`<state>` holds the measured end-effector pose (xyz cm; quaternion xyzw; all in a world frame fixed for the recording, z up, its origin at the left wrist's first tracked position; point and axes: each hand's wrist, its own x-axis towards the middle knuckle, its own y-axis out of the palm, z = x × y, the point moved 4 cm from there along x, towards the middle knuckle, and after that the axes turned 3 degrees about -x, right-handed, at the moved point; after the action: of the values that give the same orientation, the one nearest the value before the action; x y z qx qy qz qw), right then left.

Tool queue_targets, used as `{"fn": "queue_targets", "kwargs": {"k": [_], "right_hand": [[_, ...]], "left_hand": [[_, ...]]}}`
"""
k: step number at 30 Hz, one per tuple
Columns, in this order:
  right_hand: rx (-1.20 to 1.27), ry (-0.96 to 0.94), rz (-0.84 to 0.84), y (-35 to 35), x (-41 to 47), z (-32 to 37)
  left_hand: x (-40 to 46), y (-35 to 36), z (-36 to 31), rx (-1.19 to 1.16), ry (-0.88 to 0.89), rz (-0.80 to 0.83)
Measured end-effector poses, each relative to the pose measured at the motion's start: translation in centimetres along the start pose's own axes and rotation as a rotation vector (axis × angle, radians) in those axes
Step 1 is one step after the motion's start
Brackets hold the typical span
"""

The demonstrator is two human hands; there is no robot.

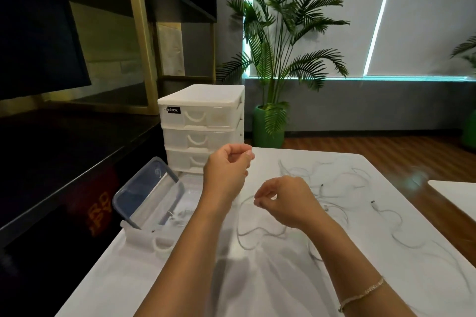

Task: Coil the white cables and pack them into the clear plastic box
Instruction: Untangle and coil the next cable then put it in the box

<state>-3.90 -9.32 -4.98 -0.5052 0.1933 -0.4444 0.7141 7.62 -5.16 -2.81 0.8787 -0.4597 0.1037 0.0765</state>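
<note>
Cable pinched by right hand, looping toward 6 o'clock; left hand raised at 10 o'clock, fingertips pinched, hold unclear. Box at 9 o'clock.

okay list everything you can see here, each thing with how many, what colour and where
table: one, white, in front of the person
cables: several, exact count unclear, white, loose and tangled on the table's right half
plastic box: one, clear, table's left edge, lid tilted up, open
drawer unit: one, white, three drawers, behind the box
palm plant: one, green in a green pot, on the floor behind the table
bracelet: one, pale, on the right wrist
left hand: raised, fingers curled, pinching a cable
right hand: lower, pinching the same cable
</note>
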Motion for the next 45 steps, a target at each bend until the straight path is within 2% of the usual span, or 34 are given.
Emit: {"fn": "queue_targets", "kwargs": {"k": [12, 18, 24, 28, 33, 37, 45], "right_hand": [[-0.045, 0.299, -0.132, -3.0, -3.0, -9.5], [-0.034, 0.456, -0.126, -4.2, -4.1, -13.3], [-0.087, 0.532, -0.07, -3.8, -4.3, -14.3], [-0.12, 0.53, -0.117, -3.8, -4.5, -14.4], [-0.161, 0.491, -0.065, -2.2, -3.8, -13.9], [-0.164, 0.497, -0.088, -1.4, -3.6, -14.4], [0.078, 0.427, -0.304, -3.1, -3.6, -13.4]], "left_hand": [[-2.6, 6.8, 2.5, 0.087, -0.07, 0.155], [-3.0, 8.0, 2.8, 0.122, -0.08, 0.191], [-3.1, 7.9, 3.1, 0.13, -0.091, 0.203], [-3.1, 7.7, 3.3, 0.15, -0.09, 0.211], [-3.0, 7.1, 4.1, 0.187, -0.088, 0.196], [-3.0, 7.1, 4.5, 0.215, -0.084, 0.207], [-3.0, 7.0, 4.6, 0.222, -0.074, 0.217]]}}
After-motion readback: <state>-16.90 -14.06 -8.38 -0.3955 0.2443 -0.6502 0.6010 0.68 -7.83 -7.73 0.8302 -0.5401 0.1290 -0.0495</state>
